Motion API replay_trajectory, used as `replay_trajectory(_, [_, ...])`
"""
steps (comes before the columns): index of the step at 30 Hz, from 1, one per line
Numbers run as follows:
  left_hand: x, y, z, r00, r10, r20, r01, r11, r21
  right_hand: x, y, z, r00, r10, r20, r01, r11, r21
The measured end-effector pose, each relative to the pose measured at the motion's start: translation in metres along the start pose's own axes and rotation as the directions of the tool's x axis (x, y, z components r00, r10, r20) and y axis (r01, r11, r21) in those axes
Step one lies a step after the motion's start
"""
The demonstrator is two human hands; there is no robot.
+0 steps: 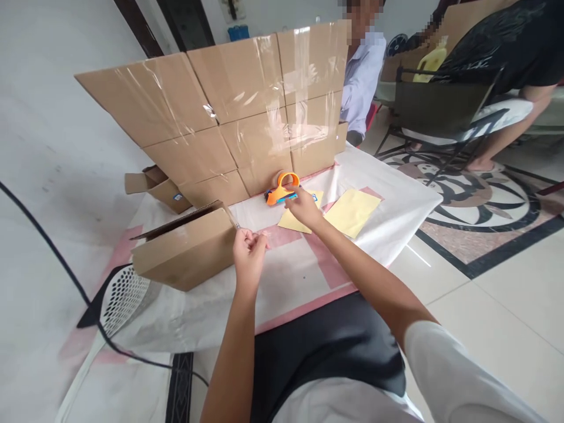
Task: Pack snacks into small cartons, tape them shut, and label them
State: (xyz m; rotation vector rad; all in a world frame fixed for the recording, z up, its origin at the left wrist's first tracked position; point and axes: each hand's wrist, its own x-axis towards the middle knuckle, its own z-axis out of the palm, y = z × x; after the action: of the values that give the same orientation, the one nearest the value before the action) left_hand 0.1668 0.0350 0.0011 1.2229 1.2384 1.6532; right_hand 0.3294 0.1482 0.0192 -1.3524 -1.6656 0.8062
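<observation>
My left hand (249,249) is closed in a pinch beside the near corner of a brown cardboard box (189,249). What it holds, if anything, is too small to make out. My right hand (304,208) reaches over the table, its visible fingers apart, at an orange tape dispenser (278,194) with a roll of tape in it. Something blue lies under the dispenser, partly behind this hand. Two yellow paper sheets, a near one (293,222) and a right one (353,212), lie beneath and beside the hand.
A wall of taped cardboard boxes (247,100) stands along the table's back. A small open carton (165,191) sits behind the box. A white perforated plastic swatter-like thing (123,299) and a black cable (53,249) are at left. Two people sit beyond the white-covered table (396,176).
</observation>
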Motion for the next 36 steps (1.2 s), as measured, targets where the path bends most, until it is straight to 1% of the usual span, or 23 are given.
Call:
replay_trajectory(1, [0.0, 0.002, -0.002, 1.0, -0.004, -0.002, 0.004, 1.0, -0.009, -0.022, 0.0, -0.003, 0.994, -0.108, 0.031, 0.108, 0.994, -0.015])
replay_trajectory(2, [-0.001, 0.004, -0.003, 1.0, -0.01, -0.001, 0.01, 1.0, -0.021, -0.043, 0.002, -0.005, 0.943, -0.322, 0.088, 0.328, 0.943, -0.066])
replay_trajectory(3, [-0.001, 0.005, -0.004, 1.0, -0.017, 0.003, 0.017, 0.999, -0.034, -0.064, 0.003, -0.006, 0.864, -0.485, 0.139, 0.501, 0.856, -0.129])
replay_trajectory(5, [-0.002, 0.008, -0.005, 0.999, -0.034, 0.017, 0.035, 0.997, -0.062, -0.095, 0.007, -0.002, 0.713, -0.678, 0.182, 0.699, 0.665, -0.26])
replay_trajectory(7, [-0.003, 0.01, -0.006, 0.998, -0.053, 0.03, 0.055, 0.995, -0.087, -0.111, 0.01, 0.005, 0.642, -0.757, 0.123, 0.739, 0.568, -0.362])
replay_trajectory(10, [-0.002, 0.011, -0.008, 0.996, -0.074, 0.039, 0.078, 0.991, -0.104, -0.115, 0.012, 0.016, 0.573, -0.819, -0.018, 0.752, 0.534, -0.387])
replay_trajectory(12, [-0.001, 0.011, -0.011, 0.996, -0.076, 0.036, 0.08, 0.991, -0.106, -0.112, 0.009, 0.018, 0.55, -0.832, -0.077, 0.775, 0.542, -0.325])
replay_trajectory(14, [-0.002, 0.011, -0.017, 0.997, -0.073, 0.02, 0.074, 0.991, -0.109, -0.108, 0.001, 0.013, 0.566, -0.815, -0.124, 0.791, 0.58, -0.196])
replay_trajectory(15, [-0.004, 0.011, -0.021, 0.997, -0.07, 0.022, 0.072, 0.992, -0.105, -0.105, -0.005, 0.009, 0.604, -0.782, -0.155, 0.775, 0.622, -0.115])
replay_trajectory(16, [-0.008, 0.012, -0.026, 0.997, -0.063, 0.052, 0.067, 0.995, -0.08, -0.101, -0.012, 0.004, 0.663, -0.727, -0.18, 0.735, 0.678, -0.03])
replay_trajectory(18, [-0.018, 0.015, -0.036, 0.982, -0.042, 0.186, 0.035, 0.998, 0.042, -0.091, -0.03, -0.005, 0.802, -0.576, -0.161, 0.595, 0.793, 0.131])
replay_trajectory(19, [-0.024, 0.017, -0.042, 0.965, -0.037, 0.26, 0.004, 0.992, 0.127, -0.084, -0.04, -0.009, 0.853, -0.513, -0.098, 0.523, 0.833, 0.183])
replay_trajectory(20, [-0.03, 0.02, -0.048, 0.95, -0.036, 0.309, -0.031, 0.977, 0.209, -0.075, -0.05, -0.011, 0.878, -0.479, -0.005, 0.469, 0.858, 0.209])
replay_trajectory(21, [-0.036, 0.022, -0.054, 0.947, -0.034, 0.319, -0.057, 0.961, 0.271, -0.066, -0.062, -0.012, 0.874, -0.474, 0.104, 0.445, 0.869, 0.217])
replay_trajectory(22, [-0.039, 0.025, -0.06, 0.957, -0.029, 0.288, -0.06, 0.953, 0.297, -0.056, -0.074, -0.012, 0.849, -0.484, 0.212, 0.444, 0.871, 0.213])
replay_trajectory(24, [-0.04, 0.03, -0.073, 0.986, -0.022, 0.163, -0.022, 0.966, 0.258, -0.033, -0.1, -0.006, 0.772, -0.513, 0.374, 0.478, 0.858, 0.191])
replay_trajectory(26, [-0.034, 0.034, -0.087, 0.999, -0.029, 0.036, 0.023, 0.984, 0.176, -0.01, -0.129, 0.006, 0.734, -0.539, 0.413, 0.515, 0.838, 0.178])
replay_trajectory(29, [-0.021, 0.039, -0.109, 0.994, -0.027, -0.109, 0.043, 0.989, 0.144, 0.023, -0.173, 0.031, 0.736, -0.547, 0.398, 0.55, 0.827, 0.119])
replay_trajectory(30, [-0.018, 0.041, -0.116, 0.989, -0.019, -0.147, 0.042, 0.987, 0.156, 0.031, -0.186, 0.04, 0.725, -0.539, 0.43, 0.559, 0.824, 0.09])
replay_trajectory(31, [-0.016, 0.043, -0.123, 0.983, -0.002, -0.186, 0.035, 0.985, 0.17, 0.037, -0.197, 0.048, 0.695, -0.525, 0.491, 0.57, 0.819, 0.069])
replay_trajectory(32, [-0.014, 0.047, -0.13, 0.973, 0.027, -0.228, 0.017, 0.982, 0.188, 0.041, -0.207, 0.056, 0.649, -0.509, 0.565, 0.582, 0.811, 0.063])
replay_trajectory(34, [-0.01, 0.055, -0.143, 0.941, 0.126, -0.314, -0.046, 0.967, 0.251, 0.042, -0.221, 0.069, 0.531, -0.48, 0.698, 0.601, 0.794, 0.089])
replay_trajectory(36, [-0.003, 0.065, -0.153, 0.899, 0.249, -0.36, -0.129, 0.937, 0.326, 0.036, -0.232, 0.076, 0.409, -0.459, 0.789, 0.619, 0.775, 0.13])
